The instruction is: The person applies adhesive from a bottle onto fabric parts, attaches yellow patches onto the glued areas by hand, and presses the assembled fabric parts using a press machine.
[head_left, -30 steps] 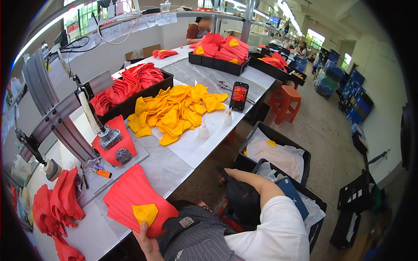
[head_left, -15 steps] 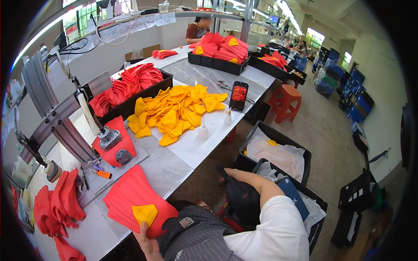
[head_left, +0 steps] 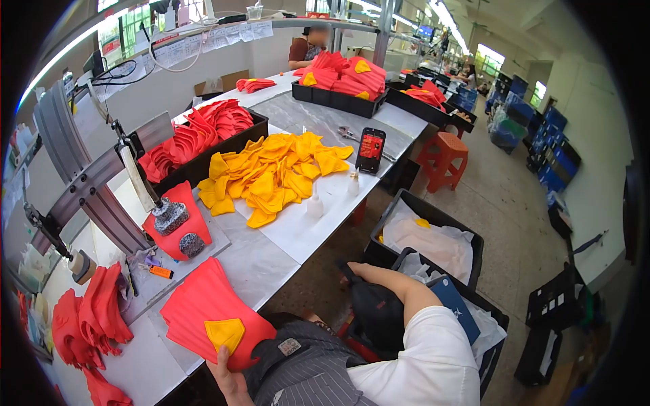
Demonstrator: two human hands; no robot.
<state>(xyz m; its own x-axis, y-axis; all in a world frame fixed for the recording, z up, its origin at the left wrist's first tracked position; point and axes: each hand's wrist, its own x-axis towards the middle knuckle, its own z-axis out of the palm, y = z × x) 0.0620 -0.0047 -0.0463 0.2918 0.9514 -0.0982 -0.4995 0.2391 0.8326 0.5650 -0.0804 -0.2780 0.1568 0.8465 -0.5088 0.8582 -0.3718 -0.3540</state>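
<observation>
Grasping one smooth yellow pointed patch [head_left: 225, 333] against flared, ridged red material [head_left: 202, 303] in left hand [head_left: 230, 380] at worktable [head_left: 274, 269] edge; cannot tell grip of right hand [head_left: 351, 270], off worktable.

The ridged red piece [head_left: 210, 308] at the left hand [head_left: 231, 379] looks matt and foam-like, its yellow patch [head_left: 225, 333] smoother. Beyond the hand, the frame [head_left: 112, 210] is brushed metal, the speckled pads [head_left: 170, 216] look rough, and the stool [head_left: 443, 162] is smooth orange-red plastic.
</observation>
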